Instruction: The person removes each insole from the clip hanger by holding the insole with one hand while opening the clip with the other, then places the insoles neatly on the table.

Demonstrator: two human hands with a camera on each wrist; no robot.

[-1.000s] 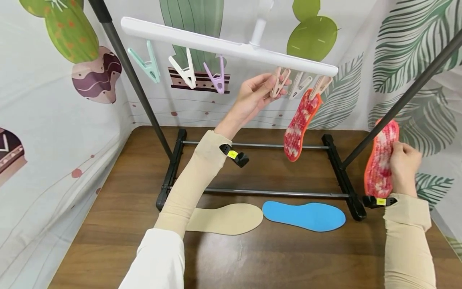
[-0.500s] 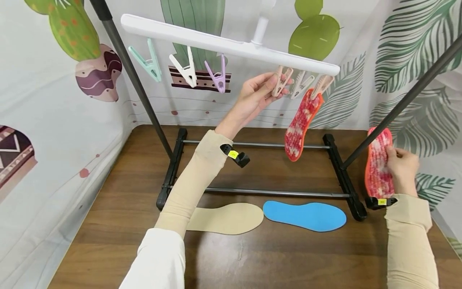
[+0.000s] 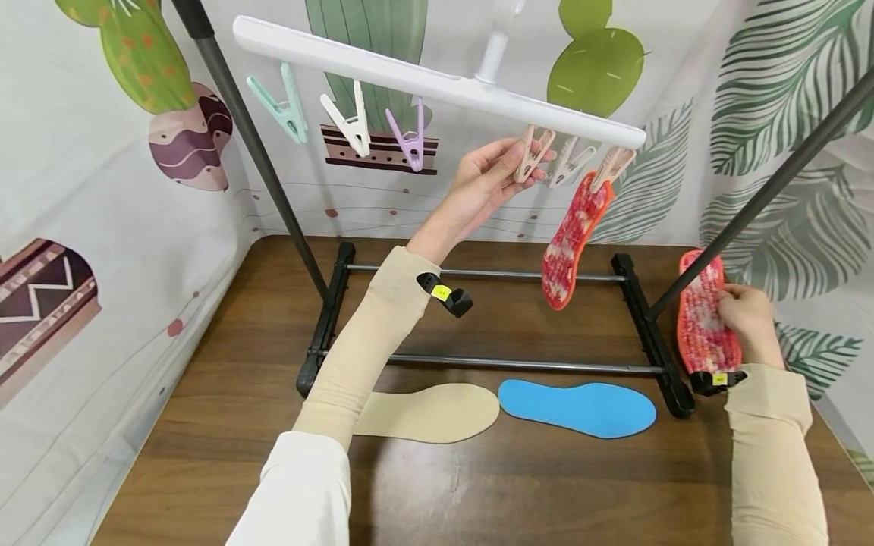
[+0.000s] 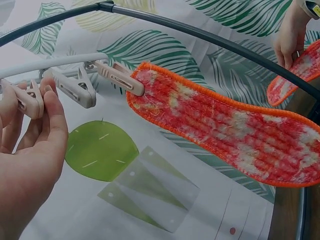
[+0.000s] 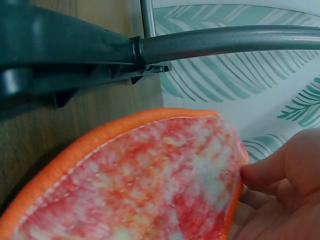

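My left hand (image 3: 488,178) pinches a beige clothespin (image 3: 532,154) that hangs under the white hanger bar (image 3: 410,78). In the left wrist view, nothing shows in that clothespin's mouth. Beside it hang a pale clothespin (image 4: 77,86) and another beige clothespin (image 4: 119,77), which clips a red mottled insole (image 3: 576,239) with orange edging by its end. At the right, my right hand (image 3: 749,318) pinches the side edge of a second red insole (image 3: 706,318), held outside the rack's right leg. In the right wrist view, the thumb (image 5: 270,170) lies on its orange rim.
Mint (image 3: 283,110), white (image 3: 350,125) and purple (image 3: 411,140) clothespins hang from the bar's left half. A beige insole (image 3: 437,413) and a blue insole (image 3: 576,408) lie on the wooden table (image 3: 478,485). The black rack's right pole (image 3: 765,182) slants between the two red insoles.
My right hand has moved left and slightly down with its red insole, closer to the rack's pole. The bar's left end has tipped up a little. My left hand stays on the clothespin.
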